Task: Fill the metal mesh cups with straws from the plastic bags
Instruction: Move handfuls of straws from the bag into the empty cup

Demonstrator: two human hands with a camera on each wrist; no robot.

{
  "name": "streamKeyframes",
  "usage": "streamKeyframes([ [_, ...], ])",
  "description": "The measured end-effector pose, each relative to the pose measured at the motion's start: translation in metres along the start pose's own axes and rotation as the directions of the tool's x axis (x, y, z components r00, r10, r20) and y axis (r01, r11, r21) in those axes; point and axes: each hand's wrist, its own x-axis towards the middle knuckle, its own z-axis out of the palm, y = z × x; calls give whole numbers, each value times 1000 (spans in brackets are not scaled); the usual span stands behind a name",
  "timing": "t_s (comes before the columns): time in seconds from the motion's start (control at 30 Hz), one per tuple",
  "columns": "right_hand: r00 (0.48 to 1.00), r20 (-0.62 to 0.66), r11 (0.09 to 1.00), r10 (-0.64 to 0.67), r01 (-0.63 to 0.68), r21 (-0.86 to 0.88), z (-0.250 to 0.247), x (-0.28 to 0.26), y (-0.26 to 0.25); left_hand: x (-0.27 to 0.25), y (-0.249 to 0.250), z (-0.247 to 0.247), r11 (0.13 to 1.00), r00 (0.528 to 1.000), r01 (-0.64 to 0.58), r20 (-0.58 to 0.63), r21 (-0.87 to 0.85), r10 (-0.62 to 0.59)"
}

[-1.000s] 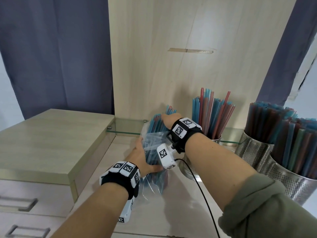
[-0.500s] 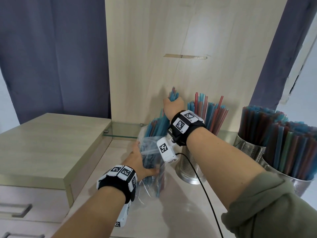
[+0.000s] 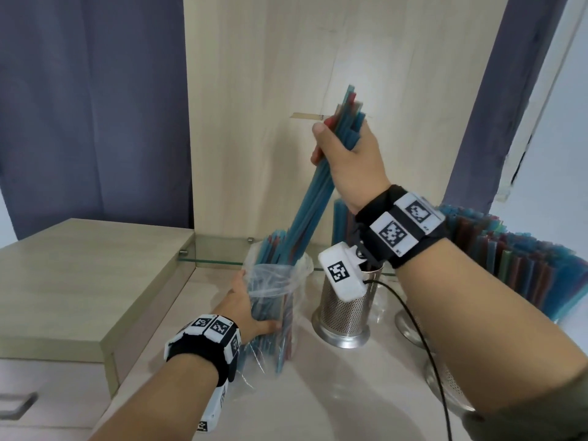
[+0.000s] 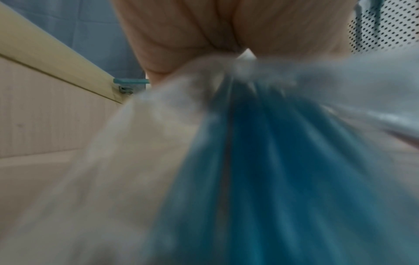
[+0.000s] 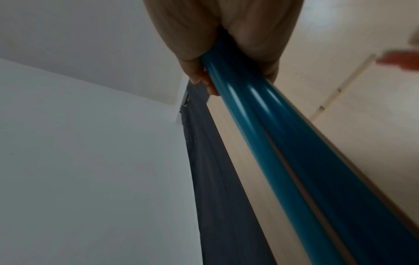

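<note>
Right hand [image 3: 353,160] has risen well above the counter [image 3: 318,393], fist clamped on a straw bundle [image 3: 313,198] now nearly clear of the plastic bag [image 3: 275,300]. Left hand [image 3: 251,308] grips the bag near the counter's left edge. Likely next: drop into the mesh cup [image 3: 345,310] beside it.
</note>
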Motion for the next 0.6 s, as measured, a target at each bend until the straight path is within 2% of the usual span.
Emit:
streamKeyframes([
  [0.17, 995, 59, 991, -77, 69, 119, -32, 0, -38, 0, 0, 0, 1000, 1000, 17, -5, 11, -17],
  [0.3, 986, 135, 982, -94, 69, 178, -64, 4, -67, 0, 2, 0, 999, 1000, 16, -16, 29, -16],
  [0.47, 975, 164, 989, -147, 147, 13, -98, 7, -78, 0, 1, 0, 994, 998, 45, -56, 95, -40],
  [0.6, 982, 150, 986, -112, 129, -110, -102, 1, -59, -5, 9, -5, 936, 991, 73, -133, 345, -29],
])
